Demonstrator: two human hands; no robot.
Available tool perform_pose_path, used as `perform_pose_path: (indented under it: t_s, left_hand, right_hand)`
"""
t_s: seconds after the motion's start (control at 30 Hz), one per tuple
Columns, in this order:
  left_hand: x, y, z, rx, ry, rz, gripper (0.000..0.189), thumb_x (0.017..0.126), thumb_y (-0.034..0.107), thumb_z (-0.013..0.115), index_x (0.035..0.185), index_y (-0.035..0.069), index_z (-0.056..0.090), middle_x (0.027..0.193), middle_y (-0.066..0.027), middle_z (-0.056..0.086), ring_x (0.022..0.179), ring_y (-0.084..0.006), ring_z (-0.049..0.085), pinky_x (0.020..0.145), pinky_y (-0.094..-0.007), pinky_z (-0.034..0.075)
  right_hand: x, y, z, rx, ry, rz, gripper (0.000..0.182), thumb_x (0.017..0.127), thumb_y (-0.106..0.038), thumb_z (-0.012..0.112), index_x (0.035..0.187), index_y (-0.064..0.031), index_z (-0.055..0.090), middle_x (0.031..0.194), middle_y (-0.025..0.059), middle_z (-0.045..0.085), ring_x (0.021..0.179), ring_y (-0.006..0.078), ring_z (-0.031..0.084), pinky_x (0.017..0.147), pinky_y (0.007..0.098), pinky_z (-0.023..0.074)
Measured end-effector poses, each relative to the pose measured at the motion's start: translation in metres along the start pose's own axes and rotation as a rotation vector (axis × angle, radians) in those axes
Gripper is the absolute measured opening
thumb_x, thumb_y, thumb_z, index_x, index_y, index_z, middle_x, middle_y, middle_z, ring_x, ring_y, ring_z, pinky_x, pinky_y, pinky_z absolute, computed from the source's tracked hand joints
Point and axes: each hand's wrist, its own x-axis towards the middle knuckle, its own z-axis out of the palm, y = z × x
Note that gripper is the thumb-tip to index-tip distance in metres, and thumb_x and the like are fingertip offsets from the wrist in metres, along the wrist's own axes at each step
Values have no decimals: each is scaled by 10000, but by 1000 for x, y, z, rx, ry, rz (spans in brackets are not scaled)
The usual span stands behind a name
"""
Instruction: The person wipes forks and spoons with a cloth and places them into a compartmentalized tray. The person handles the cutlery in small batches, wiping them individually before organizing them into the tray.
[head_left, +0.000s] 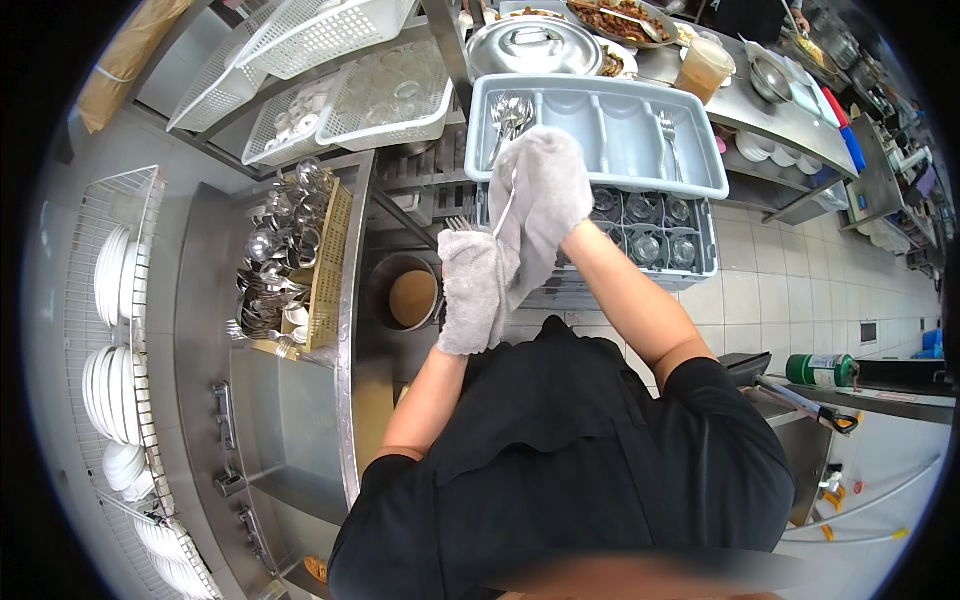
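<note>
A grey cloth (536, 202) covers both hands. Under it, my left hand (472, 292) grips a bunch of metal forks (459, 224), whose tines stick out at the top. My right hand (546, 176), also wrapped in the cloth, is raised over the lower left of a light blue cutlery tray (600, 183); a thin metal handle (508, 201) shows beside it. Forks and other cutlery (511, 116) lie in the tray's left compartment, and a few forks (670, 139) in the right one. The fingers are hidden by the cloth.
The tray rests on a rack of glasses (646, 247). To the left, a yellow basket (330, 262) heaped with cutlery stands by the steel sink (300, 427). A pot (405, 292) of brownish liquid is below. Baskets of glassware (390, 90) and a lidded pan (534, 49) are ahead.
</note>
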Motion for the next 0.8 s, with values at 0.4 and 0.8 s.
perform_pose_path:
  t_s: [0.4,0.8]
  left_hand:
    - [15,26,-15,1378,-277,505,186,806,187,656,949,92,582,893,-117,564,899,-268,600,841,-472,501]
    - [5,76,-8,1093,-194,626,107,817,135,663,754,55,629,771,-102,607,748,-259,607,704,-450,486]
  right_hand:
    - [38,-1,20,288,-69,-210,477,611,-318,820,1002,-71,699,956,112,694,992,278,697,894,335,555]
    - [-14,5,-17,701,25,33,192,628,-234,724,792,-138,753,817,99,716,842,294,732,764,388,579]
